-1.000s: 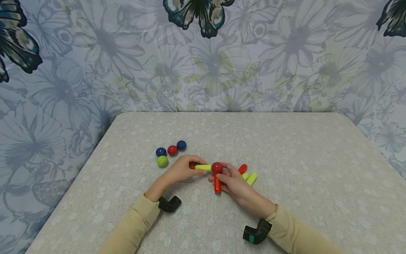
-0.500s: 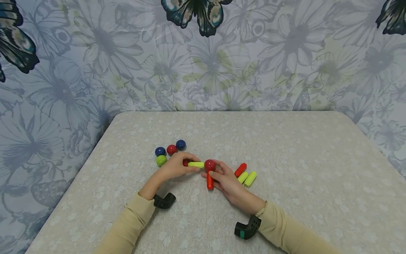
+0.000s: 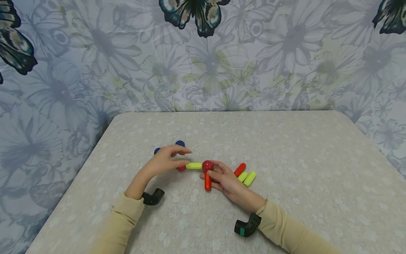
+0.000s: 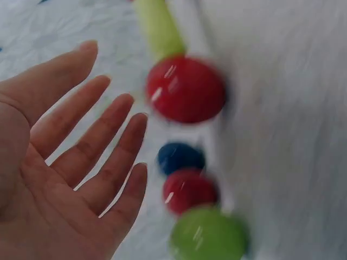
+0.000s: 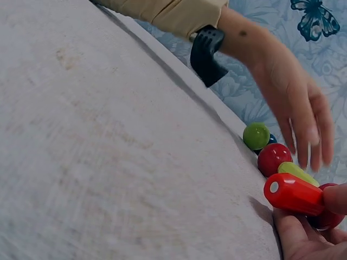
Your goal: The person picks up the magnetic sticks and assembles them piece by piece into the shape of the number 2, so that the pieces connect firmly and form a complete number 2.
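Observation:
A joined toy piece has a yellow-green rod [image 3: 194, 165] between two red balls, with a red rod [image 3: 207, 181] sticking out from the right ball [image 3: 207, 165] towards the person. My right hand [image 3: 229, 181] pinches the red rod near that ball; in the right wrist view the thumb presses on the rod's [image 5: 293, 193] inner end. My left hand [image 3: 160, 162] hovers at the left red ball [image 3: 181, 168], fingers spread and holding nothing. The left wrist view shows its open palm [image 4: 81, 151] apart from the red ball [image 4: 187, 91].
Behind the left hand lie loose balls: two blue, one of them [image 3: 180, 143] farther back, a red one [image 4: 190, 190] and a green one [image 4: 209, 234]. Right of the right hand lie a red rod [image 3: 240, 169] and two yellow-green rods [image 3: 250, 179]. A patterned cloth covers the table [image 3: 301, 158].
My left hand has let go of the left red ball and moved left and up, fingers spreading. The joined piece shifted left with my right hand, which keeps its hold.

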Tool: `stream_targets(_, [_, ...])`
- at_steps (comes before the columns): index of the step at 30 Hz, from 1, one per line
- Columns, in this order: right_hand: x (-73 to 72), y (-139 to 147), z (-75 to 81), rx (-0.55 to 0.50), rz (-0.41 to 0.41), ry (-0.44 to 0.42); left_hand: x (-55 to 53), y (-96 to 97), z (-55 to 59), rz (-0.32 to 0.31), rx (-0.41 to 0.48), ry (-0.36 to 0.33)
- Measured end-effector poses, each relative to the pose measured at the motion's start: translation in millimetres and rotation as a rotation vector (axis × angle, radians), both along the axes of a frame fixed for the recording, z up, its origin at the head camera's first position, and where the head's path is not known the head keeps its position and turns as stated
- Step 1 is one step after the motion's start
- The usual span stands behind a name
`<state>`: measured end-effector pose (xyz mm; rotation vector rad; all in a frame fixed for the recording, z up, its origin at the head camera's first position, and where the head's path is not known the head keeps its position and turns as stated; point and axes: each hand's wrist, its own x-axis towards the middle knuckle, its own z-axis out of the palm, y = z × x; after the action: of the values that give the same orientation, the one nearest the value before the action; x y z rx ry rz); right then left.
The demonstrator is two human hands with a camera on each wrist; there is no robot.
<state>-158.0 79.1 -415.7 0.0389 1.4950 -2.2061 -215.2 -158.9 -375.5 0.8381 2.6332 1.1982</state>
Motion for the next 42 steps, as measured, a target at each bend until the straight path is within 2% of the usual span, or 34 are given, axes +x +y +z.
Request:
stream_targets(2, [-0.2, -0.4, 0.0, -0.003, 0.01, -0.01, 2.3, -16.4, 8.7, 0.081, -0.001, 0.033])
stream_targets(4, [-0.3, -0.7, 0.1, -0.003, 0.009, -0.015, 3.6, -34.5, 12.4, 0.169, -0.001, 0.064])
stream_targets(7, [-0.6, -0.5, 0.5, 0.002, -0.004, -0.017, 4.6, -57.1, 10.4, 0.283, -0.026, 0.058])
stream_targets(9, [-1.1, -0.4, 0.4, 0.002, -0.009, -0.018, 4.3, -66.6, 5.3, 0.327, -0.064, 0.034])
stream_targets(12, [-1.6, -0.5, -0.4, -0.007, -0.007, -0.021, 4.3, -72.0, -2.8, 0.337, -0.113, 0.003])
stream_targets(17, [-1.2, 0.2, -0.7, -0.022, -0.003, -0.035, 3.8, -68.6, -12.2, 0.279, -0.159, 0.048])
stream_targets(21, [-1.3, 0.8, -0.6, -0.026, 0.003, -0.032, 4.7, -63.1, -13.3, 0.239, -0.176, 0.06])
stream_targets(24, [-1.7, 1.4, -0.3, -0.029, 0.011, -0.024, 7.9, -60.2, -12.2, 0.247, -0.178, 0.049])
stream_targets(27, [-2.1, 1.8, -0.3, -0.037, 0.02, -0.022, 16.9, -54.0, -11.3, 0.26, -0.122, 0.023])
stream_targets(29, [-2.1, 1.5, -0.7, -0.051, 0.02, -0.026, 27.7, -45.6, -11.8, 0.227, -0.039, -0.023])
stream_targets(31, [-2.3, 1.3, -1.1, -0.065, 0.015, -0.032, 40.2, -32.6, -14.4, 0.154, 0.057, -0.106])
stream_targets(34, [-2.2, 1.6, -0.4, -0.093, 0.004, -0.046, 59.7, -9.4, -21.2, 0.024, 0.177, -0.278])
stream_targets(36, [-2.3, 1.6, 0.2, -0.105, 0.0, -0.054, 70.8, 5.3, -25.6, -0.029, 0.241, -0.399])
stream_targets(39, [-2.6, 1.1, 0.5, -0.116, -0.003, -0.066, 81.7, 23.2, -29.8, -0.042, 0.301, -0.53])
stream_targets(42, [-2.8, -0.1, 1.8, -0.118, -0.012, -0.079, 87.1, 34.2, -30.1, -0.018, 0.344, -0.618])
